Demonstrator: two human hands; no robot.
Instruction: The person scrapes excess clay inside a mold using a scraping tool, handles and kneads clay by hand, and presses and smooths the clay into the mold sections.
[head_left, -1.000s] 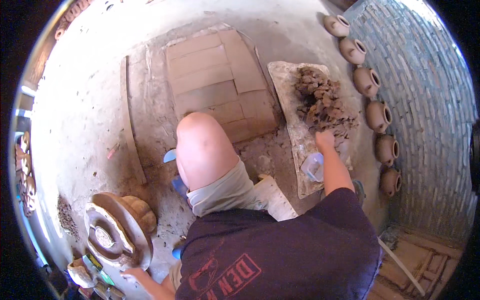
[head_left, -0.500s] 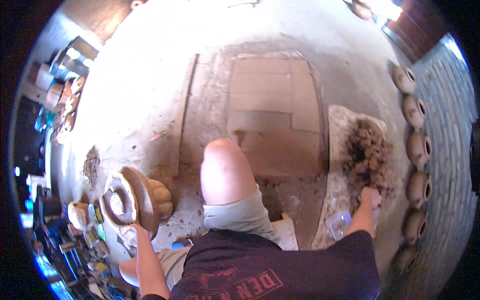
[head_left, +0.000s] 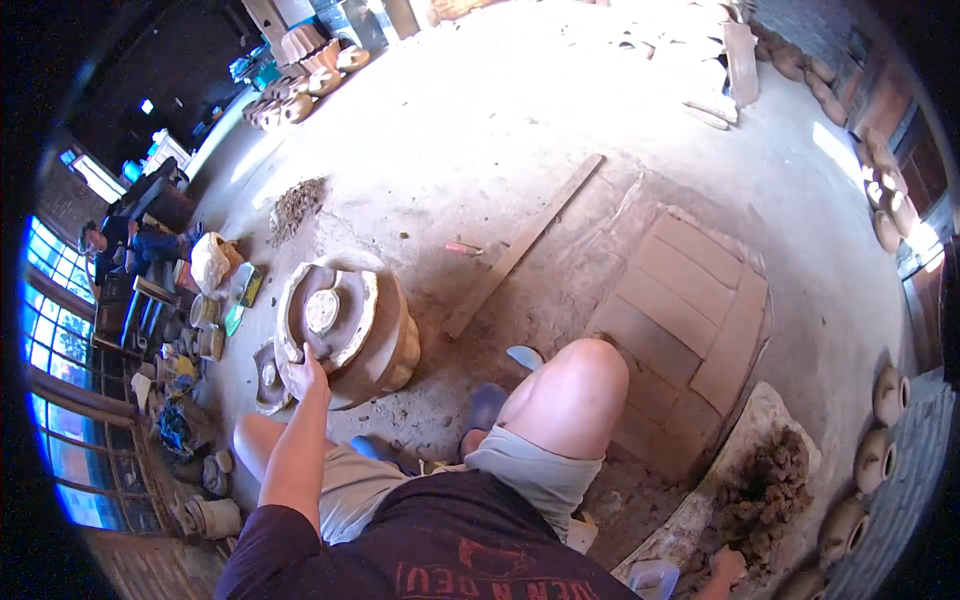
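Observation:
My left hand (head_left: 304,376) grips the near rim of a pale plaster mould (head_left: 362,330) with a hollow and a round raised middle. The mould sits on a round turntable (head_left: 398,362) to my left. A smaller mould piece (head_left: 268,376) lies beside it, just left of my hand. At the lower right, my right hand (head_left: 728,566) is closed at the near edge of a heap of crumbly brown clay (head_left: 775,485); whatever it holds is hidden. The clay lies on a pale, dirty cloth (head_left: 690,525). A clear plastic tub (head_left: 653,578) is next to that hand.
Flat clay slabs (head_left: 690,290) lie ahead right, with a long wooden strip (head_left: 525,245) left of them. Round pots (head_left: 874,460) line the right wall. A red-handled tool (head_left: 464,248) lies on the floor. A person (head_left: 150,245) sits at the far left.
The view has swung left, bringing the mould closer to the middle and the clay heap to the lower right. My left hand stays on the mould, my right by the clay.

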